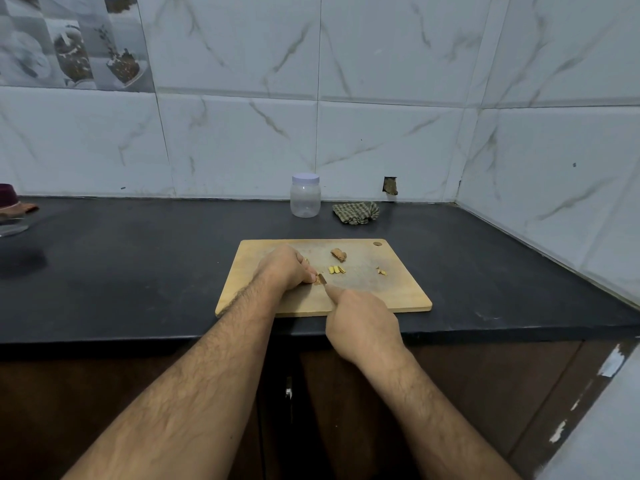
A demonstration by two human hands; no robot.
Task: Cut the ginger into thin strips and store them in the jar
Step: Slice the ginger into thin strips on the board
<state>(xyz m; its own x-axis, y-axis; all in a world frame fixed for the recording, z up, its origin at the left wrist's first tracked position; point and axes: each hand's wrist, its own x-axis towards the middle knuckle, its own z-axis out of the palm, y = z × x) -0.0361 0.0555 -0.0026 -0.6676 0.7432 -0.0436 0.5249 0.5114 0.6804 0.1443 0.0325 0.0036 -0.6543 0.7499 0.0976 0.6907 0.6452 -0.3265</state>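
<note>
A wooden cutting board (398, 289) lies on the black counter. My left hand (287, 268) holds a small ginger piece (317, 280) down on the board with curled fingers. My right hand (363, 323) grips a knife, index finger stretched along it; only a short bit of the blade (322, 279) shows, right against the ginger piece. Cut yellow ginger slices (336, 269) lie just right of the blade. A larger uncut ginger chunk (338, 254) sits further back. A few scraps (381, 271) lie to the right. The clear plastic jar (305, 199) with a white lid stands closed behind the board.
A crumpled checked cloth (356, 213) lies right of the jar by the tiled wall. At the far left edge stand a glass container (12, 225) and a dark red object (7, 195). The counter's front edge (138, 337) runs below the board; a side wall closes the right.
</note>
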